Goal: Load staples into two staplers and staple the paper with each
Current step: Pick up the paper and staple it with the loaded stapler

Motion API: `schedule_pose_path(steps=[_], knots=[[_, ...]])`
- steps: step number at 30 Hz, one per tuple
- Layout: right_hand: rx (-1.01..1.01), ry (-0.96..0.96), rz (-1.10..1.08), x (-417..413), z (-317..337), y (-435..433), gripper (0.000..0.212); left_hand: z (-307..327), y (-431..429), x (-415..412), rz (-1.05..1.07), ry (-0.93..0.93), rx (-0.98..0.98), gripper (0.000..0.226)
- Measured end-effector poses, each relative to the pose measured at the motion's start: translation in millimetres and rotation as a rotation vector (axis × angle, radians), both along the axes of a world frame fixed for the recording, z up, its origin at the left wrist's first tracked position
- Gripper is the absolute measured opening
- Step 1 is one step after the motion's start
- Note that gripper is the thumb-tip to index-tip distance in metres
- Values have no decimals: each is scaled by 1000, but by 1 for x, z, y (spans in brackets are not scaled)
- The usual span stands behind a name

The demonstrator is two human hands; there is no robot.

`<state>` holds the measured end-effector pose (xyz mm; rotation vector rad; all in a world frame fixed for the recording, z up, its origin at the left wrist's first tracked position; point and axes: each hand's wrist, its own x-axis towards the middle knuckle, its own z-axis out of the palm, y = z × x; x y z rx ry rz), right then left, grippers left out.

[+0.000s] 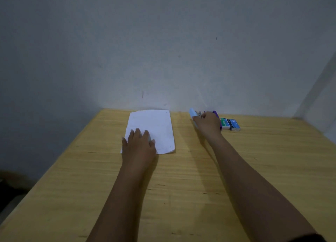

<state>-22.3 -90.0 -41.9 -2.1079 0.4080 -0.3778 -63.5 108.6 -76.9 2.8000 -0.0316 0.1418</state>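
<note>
Table [181, 187]: yellow wood, visible grain, matt. Paper [156, 125]: white, matt, curled near corner. Far-right staple boxes [230, 123]: printed card, slight sheen. Light-blue stapler [192, 112]: smooth plastic.

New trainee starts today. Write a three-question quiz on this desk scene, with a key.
1. True or false: the left hand lies flat on the paper.
2. Which stapler is nearer the paper: A) the light blue stapler, B) the purple stapler?
3. Fill in: the two staple boxes lie to the ___ of the right hand.

Key: 1 true; 2 A; 3 right. The right hand reaches over both staplers by the wall; whether its grip has closed on either cannot be told.
</note>
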Motion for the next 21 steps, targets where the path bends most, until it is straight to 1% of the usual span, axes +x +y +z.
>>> schedule_pose_path(steps=[2, 3, 5, 7, 9, 10, 12, 13, 16, 18, 21], knots=[[-60, 22, -26, 11, -3, 1, 32, 3, 0, 0, -4, 1, 19, 38], [-94, 28, -29, 16, -5, 2, 29, 4, 0, 0, -3, 9, 33, 40], [-138, 35, -19, 22, -7, 3, 22, 6, 0, -1, 14, 27, 55, 49], [-173, 40, -4, 27, -10, 5, 20, 7, 1, 0, 33, 32, 61, 54], [-211, 36, -12, 29, -16, 7, 23, 5, 1, 0, 49, 34, 43, 55], [-222, 30, -22, 31, -20, 7, 24, 4, 1, 0, 59, 32, 14, 52], [-244, 27, -37, 34, -26, 9, 32, 2, -1, 0, 76, 17, -45, 46], [-257, 32, -41, 35, -27, 10, 35, 1, -2, 0, 80, 19, -59, 49], [-270, 49, -32, 35, -26, 10, 39, 1, -5, -2, 79, 28, -54, 60], [-261, 52, -9, 32, -23, 10, 39, 2, -5, -3, 80, 8, -49, 61], [-233, 6, -11, 24, -11, 7, 30, 3, -6, -4, 66, -46, -64, 57]])
